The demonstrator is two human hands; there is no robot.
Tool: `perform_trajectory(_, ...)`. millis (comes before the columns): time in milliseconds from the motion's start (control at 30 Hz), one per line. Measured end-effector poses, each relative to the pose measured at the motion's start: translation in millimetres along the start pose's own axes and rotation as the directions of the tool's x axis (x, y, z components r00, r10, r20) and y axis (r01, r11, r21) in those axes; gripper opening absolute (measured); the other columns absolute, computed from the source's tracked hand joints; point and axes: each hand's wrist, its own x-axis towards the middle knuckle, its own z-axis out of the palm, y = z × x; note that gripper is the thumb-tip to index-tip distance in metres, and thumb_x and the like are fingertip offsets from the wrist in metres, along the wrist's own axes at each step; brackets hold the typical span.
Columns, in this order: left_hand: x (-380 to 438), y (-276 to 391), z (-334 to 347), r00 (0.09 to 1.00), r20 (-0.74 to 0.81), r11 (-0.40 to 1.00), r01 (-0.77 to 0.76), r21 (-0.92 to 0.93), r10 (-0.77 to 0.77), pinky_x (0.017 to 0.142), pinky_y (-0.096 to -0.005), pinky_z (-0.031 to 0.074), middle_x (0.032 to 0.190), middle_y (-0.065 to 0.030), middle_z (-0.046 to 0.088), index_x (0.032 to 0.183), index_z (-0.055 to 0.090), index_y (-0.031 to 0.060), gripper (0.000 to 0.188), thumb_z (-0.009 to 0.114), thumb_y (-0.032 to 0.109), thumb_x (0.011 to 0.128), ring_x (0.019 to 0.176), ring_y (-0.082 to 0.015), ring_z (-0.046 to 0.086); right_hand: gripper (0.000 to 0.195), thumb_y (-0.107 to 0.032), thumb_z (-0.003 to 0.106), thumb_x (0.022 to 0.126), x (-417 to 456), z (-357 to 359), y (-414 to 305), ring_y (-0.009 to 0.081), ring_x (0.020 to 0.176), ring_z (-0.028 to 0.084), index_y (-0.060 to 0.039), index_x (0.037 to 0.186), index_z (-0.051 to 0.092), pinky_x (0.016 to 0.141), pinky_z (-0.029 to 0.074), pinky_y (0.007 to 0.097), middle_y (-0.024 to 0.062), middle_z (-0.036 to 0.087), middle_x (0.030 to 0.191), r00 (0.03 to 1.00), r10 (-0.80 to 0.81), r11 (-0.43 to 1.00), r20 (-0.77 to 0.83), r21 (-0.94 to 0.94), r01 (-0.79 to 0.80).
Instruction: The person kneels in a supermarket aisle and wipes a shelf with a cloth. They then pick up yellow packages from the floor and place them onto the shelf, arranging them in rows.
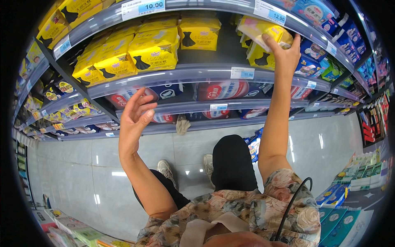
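My right hand (pixel 282 52) grips a yellow plastic-wrapped pack of sanitary pads (pixel 254 29), tilted above the middle shelf. Its thumb presses the near side, and part of the pack is hidden by the fingers. Just under it another yellow pack (pixel 260 58) stands on the shelf. My left hand (pixel 135 120) hangs empty, fingers apart and slightly curled, in front of the lower shelves. Rows of similar yellow packs (pixel 154 51) fill the left part of the middle shelf (pixel 200 57), and a single pack (pixel 199 34) sits farther back.
Clear plastic price rails (pixel 191 74) edge the shelves. Large dark packs with red labels (pixel 226 89) lie on the shelf below. A greyish cloth (pixel 183 124) hangs at the bottom shelf. Blue packs (pixel 254 148) rest on the tiled floor by my knee. Stacked goods (pixel 339 216) stand behind on the right.
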Motion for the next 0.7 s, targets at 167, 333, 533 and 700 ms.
perform_trajectory(167,-1.9,3.2,2.3,1.000,0.025,1.000,0.018,-0.003,-0.017,0.091,-0.0320,0.046,0.127,-0.0138,0.058,0.141,0.045,0.0046,0.072,0.075,0.028,0.080,0.111,-0.0220,0.059,0.101,-0.039,0.083,0.058,-70.2,-4.4,-47.5,0.0301,0.106,0.048,-0.0012,0.140,0.040,0.091,0.041,0.0386,0.0163,0.051,0.114,0.978,-0.110,0.973,0.178,0.218,0.070)
perform_trajectory(333,-1.7,-8.4,9.0,0.978,0.210,0.988,0.038,-0.150,-0.006,0.090,-0.0333,0.047,0.127,-0.0121,0.057,0.145,0.036,0.0060,0.075,0.069,0.037,0.086,0.111,-0.0221,0.059,0.100,-0.026,0.081,0.052,-137.7,12.7,-56.3,0.0269,0.111,0.048,-0.0006,0.140,0.040,0.096,0.039,0.0368,0.0147,0.048,0.122,0.909,-0.344,0.891,0.236,0.388,0.236)
perform_trajectory(533,-7.0,-15.0,27.2,0.981,0.185,0.944,0.119,-0.308,-0.064,0.090,-0.0336,0.049,0.129,-0.0098,0.054,0.146,0.033,0.0066,0.074,0.063,0.044,0.089,0.114,-0.0195,0.057,0.103,-0.017,0.080,0.051,-182.6,29.1,-60.1,0.0273,0.124,0.044,0.0001,0.143,0.036,0.105,0.034,0.0362,0.0143,0.044,0.134,0.803,-0.460,0.831,0.379,0.503,0.239)
perform_trajectory(700,-4.3,-13.5,19.9,0.995,0.078,0.988,0.078,-0.134,-0.068,0.093,-0.0302,0.045,0.126,-0.0080,0.055,0.141,0.039,0.0054,0.072,0.072,0.026,0.080,0.116,-0.0163,0.053,0.113,-0.023,0.084,0.052,-187.2,29.1,-73.3,0.0346,0.131,0.040,-0.0043,0.148,0.029,0.108,0.034,0.0454,0.0182,0.041,0.142,0.731,-0.269,0.665,0.627,0.670,-0.330)
